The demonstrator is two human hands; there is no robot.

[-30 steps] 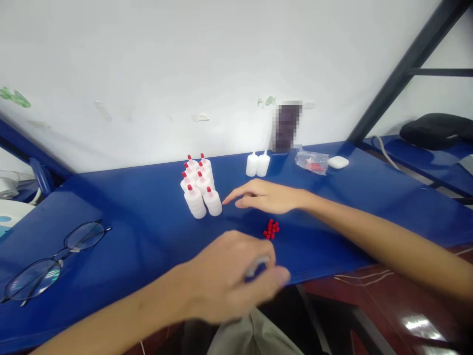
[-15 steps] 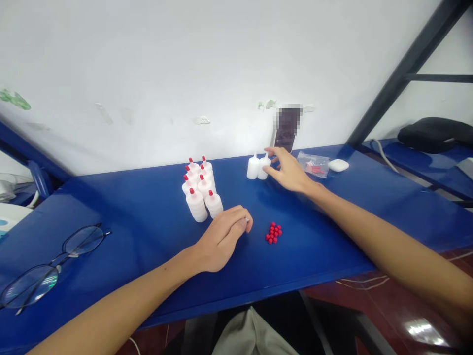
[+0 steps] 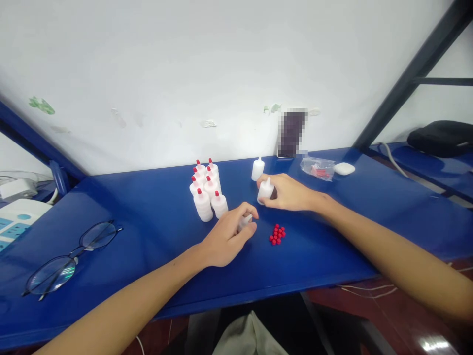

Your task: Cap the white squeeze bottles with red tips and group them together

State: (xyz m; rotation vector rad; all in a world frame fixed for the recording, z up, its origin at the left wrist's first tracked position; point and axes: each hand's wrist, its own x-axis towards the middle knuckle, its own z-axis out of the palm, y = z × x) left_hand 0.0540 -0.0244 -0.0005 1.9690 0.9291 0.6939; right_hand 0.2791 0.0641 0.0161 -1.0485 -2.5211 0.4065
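Reaching in from the lower left with the bare left forearm [image 3: 133,301], nearly straight at the left wrist [image 3: 201,255], and holding the left hand [image 3: 227,235] back-up, with fingers [image 3: 248,207] curled over and the left thumb [image 3: 246,235] bent in toward them. Stretching the bare right forearm [image 3: 377,235] in from the lower right, only slightly bent at the right wrist [image 3: 320,199], and pointing the right hand [image 3: 288,192] leftward, farther forward than the other, in a grip between index finger [image 3: 261,178] and right thumb [image 3: 270,202], near the left but not touching.
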